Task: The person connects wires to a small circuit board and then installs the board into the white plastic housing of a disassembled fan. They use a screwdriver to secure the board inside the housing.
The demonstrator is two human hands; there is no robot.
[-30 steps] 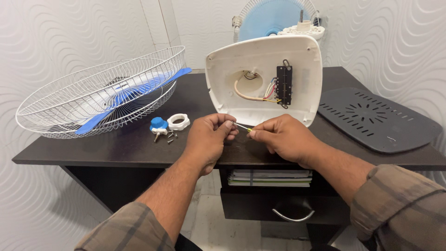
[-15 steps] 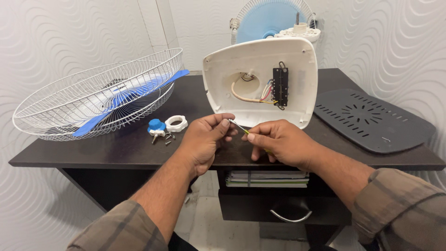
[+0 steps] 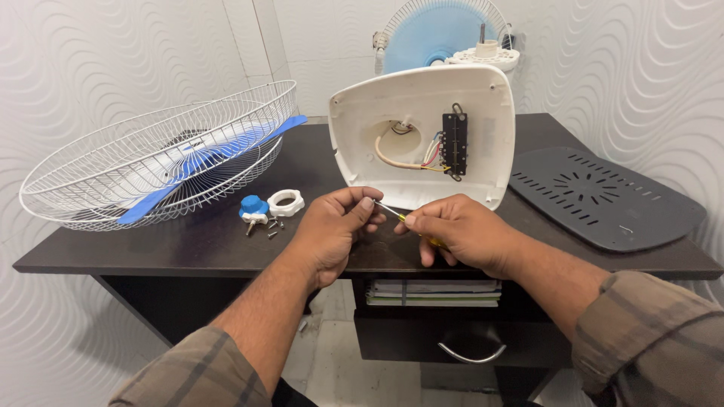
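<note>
The right hand (image 3: pixel 460 230) conceals most of the screwdriver (image 3: pixel 392 213) handle; its tip, pinched by the left hand (image 3: pixel 335 226), is indiscernible.

One wire guard (image 3: pixel 151 162), one grey panel (image 3: pixel 607 197), two hands.

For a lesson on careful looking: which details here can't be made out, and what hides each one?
Head view only:
- Screwdriver handle: buried in the right hand.
- Its tip: covered by left hand fingers.
- Small screws: too small to count.
- Rear fan: blocked by white base shell, cut off at the top.
</note>
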